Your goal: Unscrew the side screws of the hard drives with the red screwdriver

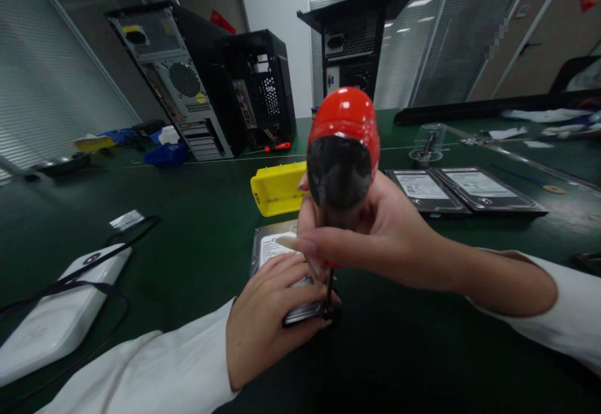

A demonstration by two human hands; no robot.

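My right hand (pixel 375 232) is wrapped round a screwdriver (pixel 345 144) with a red and black handle, held upright close to the camera. Its dark shaft points down to the near right corner of a hard drive (pixel 272 248), where a small black part shows at the tip. My left hand (pixel 277 314) lies over the drive and grips its near edge, fingers across the top and thumb along the side. Much of the drive is hidden under both hands. Just behind it stands a yellow bin (pixel 277 191), partly covered by my right hand.
Two more hard drives (pixel 474 182) lie at right, with a clear plastic cup (pixel 428 141) behind. A white power bank (pixel 66 314) with a black cable is at left. Computer cases (pixel 188 82) stand at the back, near a red screwdriver (pixel 278 147) and blue bin (pixel 165 155).
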